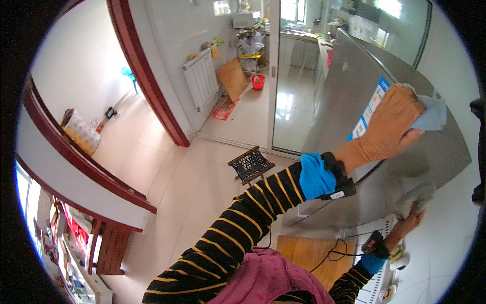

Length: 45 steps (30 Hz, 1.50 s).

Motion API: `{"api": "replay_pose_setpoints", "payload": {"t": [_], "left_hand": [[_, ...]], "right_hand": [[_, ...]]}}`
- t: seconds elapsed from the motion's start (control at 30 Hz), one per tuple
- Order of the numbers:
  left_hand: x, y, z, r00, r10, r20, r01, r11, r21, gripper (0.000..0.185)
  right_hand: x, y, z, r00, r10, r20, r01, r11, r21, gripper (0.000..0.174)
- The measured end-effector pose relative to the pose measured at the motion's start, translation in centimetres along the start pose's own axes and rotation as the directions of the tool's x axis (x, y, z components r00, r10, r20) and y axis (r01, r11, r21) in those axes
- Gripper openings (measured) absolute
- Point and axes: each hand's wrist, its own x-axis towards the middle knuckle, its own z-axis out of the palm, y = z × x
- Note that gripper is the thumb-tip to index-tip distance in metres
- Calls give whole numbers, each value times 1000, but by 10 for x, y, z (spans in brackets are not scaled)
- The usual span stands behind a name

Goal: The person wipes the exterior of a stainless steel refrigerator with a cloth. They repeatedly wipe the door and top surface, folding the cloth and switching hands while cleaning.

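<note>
My left hand [395, 121] is raised at the upper right, its fingers closed on a light blue-grey cloth [431, 112]. It is over the shiny grey refrigerator [334, 98], near a blue and white energy label [370, 110] on it. Lower down, my right hand [412, 220] holds a greyish cloth [415, 197] close to the refrigerator's grey surface; that hand is partly hidden and a little blurred. Both wrists carry blue cuffs and black straps, below black sleeves with yellow stripes.
A dark folding stool [251, 165] stands on the tiled floor. A glass sliding door [294, 95] leads to a kitchen with a red bucket [257, 82] and a radiator [201, 78]. A wooden board [315, 254] and a loose black cable [334, 252] are near my body.
</note>
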Motion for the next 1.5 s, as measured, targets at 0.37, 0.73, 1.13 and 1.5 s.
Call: {"api": "replay_pose_setpoints", "payload": {"t": [0.37,0.73,1.13,1.5], "left_hand": [[2,1,1,1000,20,-11,-20,1000,4,35],[-12,1,-9,956,-290,52,277,944,177,41],[-10,9,-13,923,-384,-32,376,881,287,48],[-10,0,-17,927,-367,-72,374,900,225,72]], "right_hand": [[29,-38,44,825,-562,-52,529,803,-275,44],[-20,-58,100,633,-731,255,774,588,-234,65],[-20,-36,95,568,-780,261,818,503,-279,63],[155,17,20,713,-694,-102,585,669,-458,64]]}}
